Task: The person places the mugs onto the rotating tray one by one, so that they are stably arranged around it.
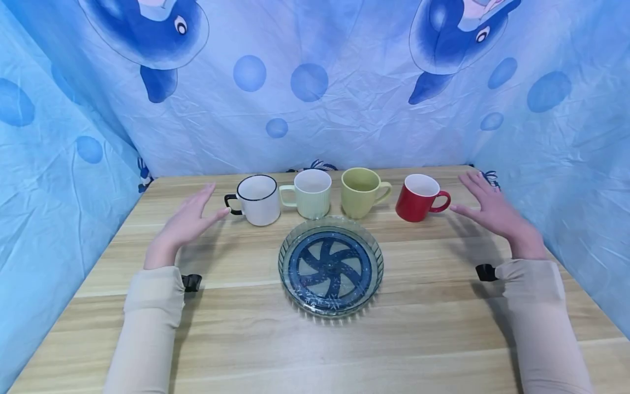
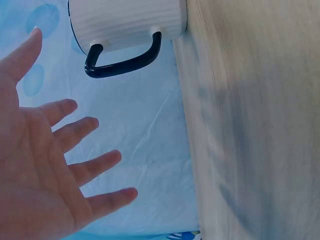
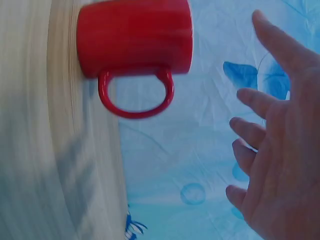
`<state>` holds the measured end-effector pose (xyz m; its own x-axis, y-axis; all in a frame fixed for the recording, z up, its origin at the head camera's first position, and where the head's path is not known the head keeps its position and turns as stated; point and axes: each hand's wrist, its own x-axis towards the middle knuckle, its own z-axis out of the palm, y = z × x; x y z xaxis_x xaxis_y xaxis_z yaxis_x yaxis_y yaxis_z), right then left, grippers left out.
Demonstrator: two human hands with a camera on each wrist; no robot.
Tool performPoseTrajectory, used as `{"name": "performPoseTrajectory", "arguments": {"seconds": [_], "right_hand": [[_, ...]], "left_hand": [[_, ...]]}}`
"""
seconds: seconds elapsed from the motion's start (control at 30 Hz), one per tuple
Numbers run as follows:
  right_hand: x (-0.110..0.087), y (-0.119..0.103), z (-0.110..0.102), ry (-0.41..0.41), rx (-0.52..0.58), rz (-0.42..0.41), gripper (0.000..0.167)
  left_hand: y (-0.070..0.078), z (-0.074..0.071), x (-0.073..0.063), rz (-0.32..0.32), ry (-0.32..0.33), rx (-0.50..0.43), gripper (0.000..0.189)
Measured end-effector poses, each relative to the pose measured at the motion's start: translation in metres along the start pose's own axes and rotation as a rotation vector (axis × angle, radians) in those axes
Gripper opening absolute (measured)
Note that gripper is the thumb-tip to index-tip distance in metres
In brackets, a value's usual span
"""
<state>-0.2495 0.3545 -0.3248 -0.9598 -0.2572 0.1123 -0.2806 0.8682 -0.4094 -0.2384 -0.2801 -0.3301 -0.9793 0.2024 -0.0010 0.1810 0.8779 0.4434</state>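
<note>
Along the back of the table four kinds of mug stand in a row: a white mug (image 1: pixel 259 205) with a black rim and black handle, a pale green ribbed mug (image 1: pixel 313 197), an olive-yellow mug (image 1: pixel 358 196) and a red mug (image 1: pixel 414 202) with a white inside. In front of them lies a round glass dish (image 1: pixel 331 314) with a blue swirl pattern. My left hand (image 1: pixel 184 221) hovers left of the white mug, fingers spread, close to its black handle (image 2: pixel 125 67). Beyond the red mug's handle (image 3: pixel 135 114), my right hand (image 1: pixel 492 213) is held with fingers apart. Neither hand holds anything.
A wooden table (image 1: pixel 236 339) carries everything. Blue cloth with whale and bubble prints (image 1: pixel 359 131) hangs behind it and along both sides. Dark straps (image 1: pixel 192 282) show at the wrists, by the sleeves.
</note>
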Motion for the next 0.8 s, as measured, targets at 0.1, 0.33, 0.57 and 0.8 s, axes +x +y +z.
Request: {"name": "performPoseTrajectory", "arguments": {"seconds": [0.1, 0.33, 0.57, 0.8], "right_hand": [[0.0, -0.007, 0.0, 0.026, 0.053, -0.04, 0.081], [-0.001, -0.02, 0.003, 0.062, 0.166, -0.02, 0.077], [0.0, -0.033, 0.014, 0.089, 0.375, -0.07, 0.073], [0.002, -0.043, 0.028, 0.08, 0.559, -0.129, 0.067]], "left_hand": [[-0.001, 0.0, 0.002, 0.013, 0.0, -0.062, 0.085], [-0.001, 0.0, 0.005, -0.044, -0.008, -0.255, 0.08], [0.001, 0.0, 0.008, -0.039, -0.007, -0.353, 0.078], [0.0, 0.001, 0.011, -0.041, -0.022, -0.453, 0.075]]}}
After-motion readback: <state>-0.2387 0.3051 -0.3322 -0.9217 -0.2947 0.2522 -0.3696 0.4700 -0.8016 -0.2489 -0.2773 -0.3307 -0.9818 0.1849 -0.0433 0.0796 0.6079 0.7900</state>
